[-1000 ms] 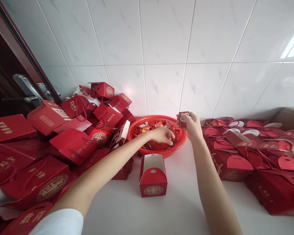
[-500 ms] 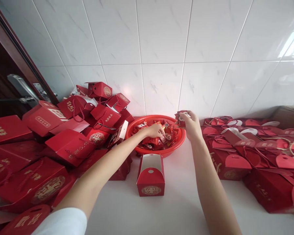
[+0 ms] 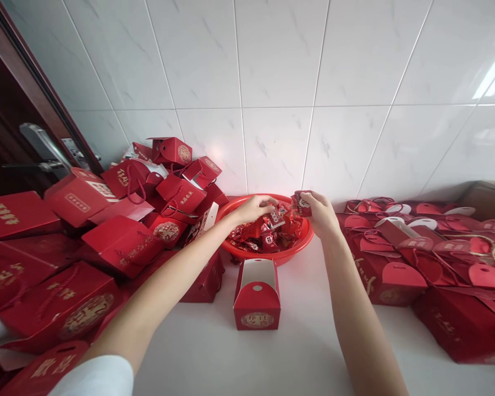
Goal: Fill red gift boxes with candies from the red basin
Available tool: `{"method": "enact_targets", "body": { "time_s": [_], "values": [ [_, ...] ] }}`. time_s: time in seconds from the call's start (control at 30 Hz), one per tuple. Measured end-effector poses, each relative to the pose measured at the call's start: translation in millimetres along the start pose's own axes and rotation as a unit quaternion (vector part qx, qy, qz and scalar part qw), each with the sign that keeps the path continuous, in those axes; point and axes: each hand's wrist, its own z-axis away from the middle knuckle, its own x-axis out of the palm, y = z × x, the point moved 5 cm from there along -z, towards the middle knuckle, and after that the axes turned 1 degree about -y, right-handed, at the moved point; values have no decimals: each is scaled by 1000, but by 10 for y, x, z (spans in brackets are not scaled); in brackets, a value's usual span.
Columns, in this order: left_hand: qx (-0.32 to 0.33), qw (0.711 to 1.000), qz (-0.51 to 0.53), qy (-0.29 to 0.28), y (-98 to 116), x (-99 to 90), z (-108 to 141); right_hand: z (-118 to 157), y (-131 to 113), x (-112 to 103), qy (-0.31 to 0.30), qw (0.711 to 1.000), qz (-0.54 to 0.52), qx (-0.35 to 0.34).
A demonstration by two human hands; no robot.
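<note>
Over the left part of a red plastic basket [image 3: 286, 255] of red-wrapped candies [image 3: 268, 240] is my left hand [image 3: 253, 210]. Its curled fingers close on a small red candy packet [image 3: 276, 218]; part of the grip is hidden. At the basket's right rim, my right hand [image 3: 322, 213] pinches a dark red candy packet [image 3: 302, 204] with white lettering; whether more packets are behind it I cannot tell. In front of the basket, a red gift box [image 3: 256, 314] with a gold emblem stands upright on the white table. Its top is open, showing a pale inside.
Red gift boxes [image 3: 115, 245] with cord handles lie heaped on the left. More red boxes [image 3: 390, 269] stand in rows on the right, with a brown carton [image 3: 484, 201] behind. A tiled wall [image 3: 276, 143] backs the table, and a door handle [image 3: 41, 146] shows at far left.
My left hand has risen slightly out of the candy pile with a packet at its fingertips. My right hand keeps its packet at the rim, now turned a little. The view has shifted slightly.
</note>
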Motion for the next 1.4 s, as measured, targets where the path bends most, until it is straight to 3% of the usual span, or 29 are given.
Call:
{"method": "enact_targets", "body": {
  "time_s": [0.17,0.3,0.43,0.53,0.63,0.77,0.83,1.0,1.23,1.4],
  "values": [
    [23,995,48,79,241,-11,-4,11,48,78,-30,999,-26,11],
    [12,984,99,147,379,40,-13,32,77,125,-15,1000,-18,19],
    [8,976,146,163,397,82,-25,30,72,119,-21,1000,-7,13],
    [4,991,78,107,345,109,-22,12,10,27,7,1000,2,-24],
    [-21,999,-34,-3,217,203,16,10,-58,-93,70,997,14,-41],
    [-45,971,-139,-188,3,505,91,40,-127,-129,93,994,22,-50],
    [-54,949,-192,-244,-93,658,94,58,-142,-109,86,994,25,-55],
    [-50,918,-290,-266,-193,846,-2,88,-153,-75,82,995,15,-58],
    [-30,897,-359,-255,-210,806,-156,94,-178,-48,65,996,13,-53],
    [-38,877,-389,-280,-251,869,-207,98,-192,-39,65,997,16,-48]
  ]
}}
